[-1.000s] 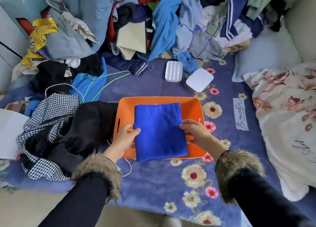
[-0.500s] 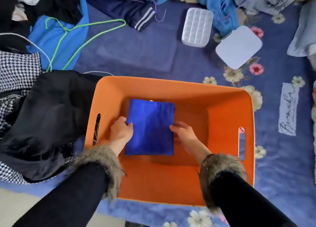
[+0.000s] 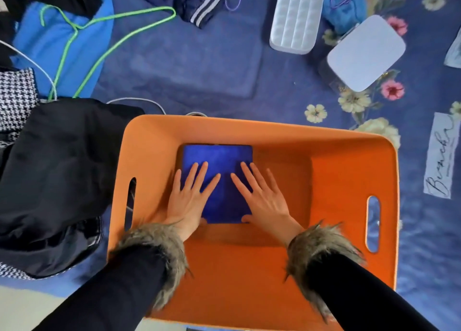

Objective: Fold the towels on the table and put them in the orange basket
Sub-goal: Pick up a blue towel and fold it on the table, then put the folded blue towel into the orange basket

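Note:
A folded blue towel (image 3: 219, 156) lies flat on the floor of the orange basket (image 3: 349, 181), in its left half near the far wall. My left hand (image 3: 189, 196) presses on the towel's left side with straight, spread fingers. On the towel's right side my right hand (image 3: 262, 196) lies flat in the same way. Both palms are down and neither hand grips anything. My wrists and forearms, in black sleeves with fur cuffs, reach in over the basket's near rim.
The basket stands on a blue floral bedspread (image 3: 187, 63). A black garment (image 3: 57, 176) and houndstooth cloth (image 3: 15, 93) lie against its left side. Beyond it are a green hanger (image 3: 82, 29), a white ribbed box (image 3: 295, 19) and a white square lid (image 3: 365, 52).
The towel went from above the basket's rim down onto its floor. My hands let go of its edges and now lie flat on top. The camera moved closer.

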`<state>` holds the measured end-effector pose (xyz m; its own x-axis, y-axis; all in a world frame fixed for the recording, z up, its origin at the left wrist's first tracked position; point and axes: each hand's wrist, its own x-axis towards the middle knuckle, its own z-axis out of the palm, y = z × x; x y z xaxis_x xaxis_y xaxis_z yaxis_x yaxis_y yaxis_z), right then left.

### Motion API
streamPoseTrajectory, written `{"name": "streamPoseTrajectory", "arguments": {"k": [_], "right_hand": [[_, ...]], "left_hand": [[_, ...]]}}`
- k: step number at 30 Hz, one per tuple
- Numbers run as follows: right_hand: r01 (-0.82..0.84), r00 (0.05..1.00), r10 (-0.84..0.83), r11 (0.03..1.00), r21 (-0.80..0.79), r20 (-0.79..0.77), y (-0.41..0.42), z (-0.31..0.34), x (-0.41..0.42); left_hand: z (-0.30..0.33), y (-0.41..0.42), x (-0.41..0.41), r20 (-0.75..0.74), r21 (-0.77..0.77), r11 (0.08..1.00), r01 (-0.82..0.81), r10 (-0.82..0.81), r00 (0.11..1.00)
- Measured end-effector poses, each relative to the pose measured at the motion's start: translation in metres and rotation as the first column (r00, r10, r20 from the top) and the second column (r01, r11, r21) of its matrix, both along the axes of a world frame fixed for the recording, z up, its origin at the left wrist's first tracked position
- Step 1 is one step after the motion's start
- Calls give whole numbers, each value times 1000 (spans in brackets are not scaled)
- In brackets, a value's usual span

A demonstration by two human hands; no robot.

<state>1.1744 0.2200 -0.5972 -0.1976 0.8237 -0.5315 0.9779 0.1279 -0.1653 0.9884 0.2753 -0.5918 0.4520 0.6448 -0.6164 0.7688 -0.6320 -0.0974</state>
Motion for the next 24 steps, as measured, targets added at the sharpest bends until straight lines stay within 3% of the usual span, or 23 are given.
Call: {"name": "streamPoseTrajectory", "arguments": {"k": [8,16,21,24], "right_hand": [[47,999,-47,998,-36,-8,12,-13,-16],[27,999,-24,997,-74,46,11,-4,-14],[164,986,-165,986,-22,-22,-12,37,-17],[317,944,-309,947,57,-114,-21,85,-28]], "left_hand": [[-10,6,-11,-88,103,995,12,-3,996],[-4,17,-8,-100,-131,991,-26,13,995],[46,3,-6,123,-184,970,-161,185,975],[100,-15,-16,408,-147,936,-319,351,843]]}}
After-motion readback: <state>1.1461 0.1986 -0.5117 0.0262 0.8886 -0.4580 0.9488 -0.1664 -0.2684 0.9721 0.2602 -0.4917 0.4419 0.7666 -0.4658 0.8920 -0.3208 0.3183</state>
